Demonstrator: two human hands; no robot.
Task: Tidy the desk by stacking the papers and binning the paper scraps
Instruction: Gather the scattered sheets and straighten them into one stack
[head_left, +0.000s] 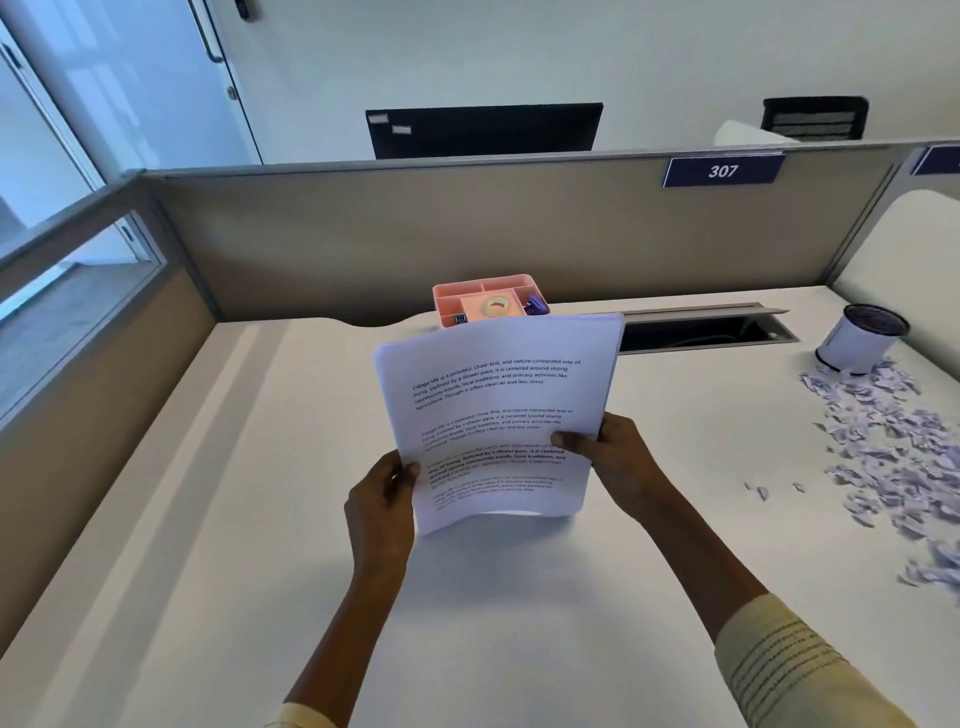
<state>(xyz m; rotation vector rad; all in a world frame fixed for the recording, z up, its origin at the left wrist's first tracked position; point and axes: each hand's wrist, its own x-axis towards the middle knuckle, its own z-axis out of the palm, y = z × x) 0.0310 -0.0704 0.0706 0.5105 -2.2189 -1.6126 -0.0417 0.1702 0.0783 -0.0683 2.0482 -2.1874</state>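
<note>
Our left hand (382, 496) and right hand (615, 457) grip the papers (498, 415) upright on the desk (208, 519), gathered; scraps (893, 441) beside the bin (860, 340) remain, we judge.

Beige cubicle partition (467, 234), white desk (260, 519), glass window (67, 270)

stack of papers (498, 415) stood on edge mid tabletop (260, 467), left hand (382, 499) at its left side, right hand (618, 457) at its right. organizer tray (488, 299) behind it. bin (860, 338) far right, paper scraps (893, 441) in front of bin.
</note>
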